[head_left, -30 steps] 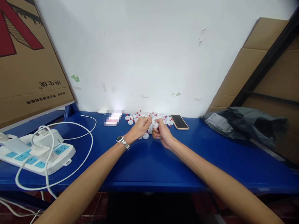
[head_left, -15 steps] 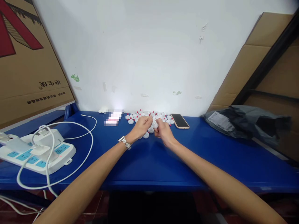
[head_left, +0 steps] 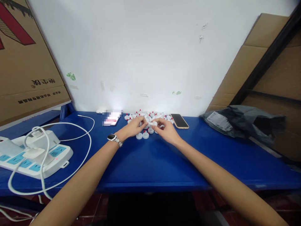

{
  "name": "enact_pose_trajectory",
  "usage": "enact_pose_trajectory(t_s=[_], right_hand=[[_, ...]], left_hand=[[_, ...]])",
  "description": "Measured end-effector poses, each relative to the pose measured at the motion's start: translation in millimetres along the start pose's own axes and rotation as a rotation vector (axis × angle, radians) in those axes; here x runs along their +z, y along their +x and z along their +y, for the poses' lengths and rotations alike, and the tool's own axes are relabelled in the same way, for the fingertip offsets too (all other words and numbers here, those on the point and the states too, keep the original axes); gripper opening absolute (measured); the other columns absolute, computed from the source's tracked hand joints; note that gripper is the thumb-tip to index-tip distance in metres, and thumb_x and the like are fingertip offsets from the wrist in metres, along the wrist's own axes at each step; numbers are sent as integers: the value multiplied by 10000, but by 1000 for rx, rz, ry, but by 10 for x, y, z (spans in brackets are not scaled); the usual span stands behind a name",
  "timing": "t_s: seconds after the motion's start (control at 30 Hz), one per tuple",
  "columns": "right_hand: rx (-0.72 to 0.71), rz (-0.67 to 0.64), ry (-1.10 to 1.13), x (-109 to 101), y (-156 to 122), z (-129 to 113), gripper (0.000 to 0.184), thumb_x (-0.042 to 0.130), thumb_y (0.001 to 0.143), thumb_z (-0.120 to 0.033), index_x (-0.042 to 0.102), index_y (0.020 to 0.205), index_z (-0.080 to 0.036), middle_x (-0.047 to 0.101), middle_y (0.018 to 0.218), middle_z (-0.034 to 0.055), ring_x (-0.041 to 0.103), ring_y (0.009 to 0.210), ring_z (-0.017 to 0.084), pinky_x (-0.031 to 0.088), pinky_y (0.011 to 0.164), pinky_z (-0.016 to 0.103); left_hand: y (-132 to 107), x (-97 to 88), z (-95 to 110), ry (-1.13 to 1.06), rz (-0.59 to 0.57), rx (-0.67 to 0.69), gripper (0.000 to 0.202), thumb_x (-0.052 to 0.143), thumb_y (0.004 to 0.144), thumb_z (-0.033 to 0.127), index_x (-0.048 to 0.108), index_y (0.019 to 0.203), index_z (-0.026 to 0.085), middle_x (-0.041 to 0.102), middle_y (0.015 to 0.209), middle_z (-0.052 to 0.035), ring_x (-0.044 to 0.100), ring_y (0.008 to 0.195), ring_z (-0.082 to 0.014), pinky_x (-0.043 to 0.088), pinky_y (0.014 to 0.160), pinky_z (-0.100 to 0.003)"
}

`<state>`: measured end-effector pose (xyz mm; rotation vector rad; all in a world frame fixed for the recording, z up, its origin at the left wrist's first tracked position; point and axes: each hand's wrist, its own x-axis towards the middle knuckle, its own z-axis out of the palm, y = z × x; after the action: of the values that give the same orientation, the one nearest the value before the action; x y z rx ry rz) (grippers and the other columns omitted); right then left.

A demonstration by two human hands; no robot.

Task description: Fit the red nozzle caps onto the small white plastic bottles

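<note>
A pile of white bottle caps (head_left: pixel 145 135), many with small red tips, lies on the blue table near the wall. My right hand (head_left: pixel 166 129) pinches one white cap (head_left: pixel 154 123) between thumb and fingers, its narrow end towards the left. My left hand (head_left: pixel 135 126) is closed from the other side, thumb and fingertips meeting at the narrow end of that same cap. A watch (head_left: pixel 112 137) and a metal bracelet sit on my left wrist. My hands hide some of the caps behind and below them.
A dark-screened phone (head_left: pixel 179 121) lies right of the caps, and a lit, blurred phone (head_left: pixel 112 120) to the left. A white power strip (head_left: pixel 58 163) with looping cables covers the table's left side. At right rests a grey plastic bag (head_left: pixel 242 122). Cardboard (head_left: pixel 35 62) stands at left.
Both hands have opened from tight fists into fingertip pinches and turned, so the white cap between them now shows. The whole view has shifted slightly.
</note>
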<state>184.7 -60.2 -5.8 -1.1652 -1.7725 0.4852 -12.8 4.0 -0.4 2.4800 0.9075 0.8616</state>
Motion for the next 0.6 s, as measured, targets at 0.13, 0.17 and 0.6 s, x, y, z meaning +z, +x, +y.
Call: enact_pose_trajectory(t_s=[0.13, 0.17, 0.6], right_hand=[[-1, -52, 4, -60, -2, 59, 277, 642, 794, -324, 656, 1028, -176, 671, 832, 15, 546, 646, 124, 441, 632, 253], [-4, -56, -17, -78, -6, 54, 263, 644, 792, -313, 647, 1019, -179, 671, 810, 9, 544, 633, 123, 439, 632, 256], [-115, -213, -286, -88, -72, 21, 200, 698, 798, -342, 698, 952, -215, 571, 932, 44, 558, 817, 167, 421, 761, 300]], left_hand=[[2, 7, -58, 35, -61, 27, 232, 531, 897, 378, 648, 922, 179, 644, 901, -61, 583, 837, -201, 445, 765, -322], [0, -1, -75, 45, -72, 26, 243, 533, 896, 383, 660, 938, 180, 647, 908, -65, 586, 843, -205, 450, 775, -329], [-51, -62, -271, 217, 45, -46, 249, 481, 928, 338, 645, 1010, 170, 607, 947, -82, 580, 889, -227, 454, 816, -367]])
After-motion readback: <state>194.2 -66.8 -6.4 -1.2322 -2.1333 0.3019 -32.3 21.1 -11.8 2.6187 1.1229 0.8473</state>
